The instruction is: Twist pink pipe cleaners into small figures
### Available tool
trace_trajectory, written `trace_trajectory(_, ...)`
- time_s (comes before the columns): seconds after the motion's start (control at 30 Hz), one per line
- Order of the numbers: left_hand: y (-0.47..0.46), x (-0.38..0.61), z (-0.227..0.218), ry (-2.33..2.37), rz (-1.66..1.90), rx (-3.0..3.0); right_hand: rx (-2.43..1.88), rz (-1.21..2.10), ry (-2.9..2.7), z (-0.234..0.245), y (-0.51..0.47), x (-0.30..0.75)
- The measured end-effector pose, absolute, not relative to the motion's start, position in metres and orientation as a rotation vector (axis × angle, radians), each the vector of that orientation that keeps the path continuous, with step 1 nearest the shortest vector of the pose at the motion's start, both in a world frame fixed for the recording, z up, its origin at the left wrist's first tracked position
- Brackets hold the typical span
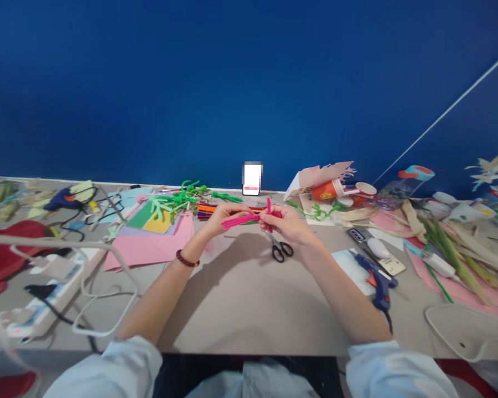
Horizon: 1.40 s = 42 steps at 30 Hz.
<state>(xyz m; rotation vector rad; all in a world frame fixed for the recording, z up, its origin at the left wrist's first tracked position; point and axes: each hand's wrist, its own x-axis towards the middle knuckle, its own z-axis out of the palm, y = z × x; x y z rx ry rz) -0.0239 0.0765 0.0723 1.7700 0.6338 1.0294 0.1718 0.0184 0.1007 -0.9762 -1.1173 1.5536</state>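
Note:
Both of my hands are raised over the middle of the table and meet on a bundle of pink pipe cleaners (241,220). My left hand (223,216) is closed around the left part of the bundle and holds it level. My right hand (283,221) pinches its right end, where one pink strand stands upright between the fingers. A dark red bead bracelet (186,260) sits on my left wrist. Black-handled scissors (279,247) lie on the table just below my right hand.
Coloured paper sheets (157,235) and green pipe cleaners (182,198) lie at the back left, with a white power strip (45,301) and cables nearer. A blue glue gun (377,282), a phone (252,179), paper cups (330,190) and dried leaves (452,249) fill the right.

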Motion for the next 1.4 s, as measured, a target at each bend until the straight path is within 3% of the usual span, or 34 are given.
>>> trace_trajectory(0.23, 0.062, -0.046, 0.113, 0.776, 0.704, 2.013, -1.022, 1.247, -1.251, 0.100, 0.019, 0.169)
trace_trajectory(0.47, 0.061, -0.047, 0.114, 0.807, 0.533, 2.054, -1.105, 0.777, -1.424, 0.091, 0.016, 0.168)
trace_trajectory(0.8, 0.042, -0.021, 0.118, 0.886, 1.100, 2.336, -1.045, 0.954, -1.437, 0.097, 0.013, 0.165)
trace_trajectory(0.97, 0.039, -0.014, 0.115, 0.842, 1.164, 2.465, -0.993, 1.060, -1.392, 0.099, 0.012, 0.165)
trace_trajectory(1.4, 0.034, -0.011, 0.118, 0.931, 1.039, 2.104, -0.958, 1.180, -1.364, 0.100, 0.014, 0.166)
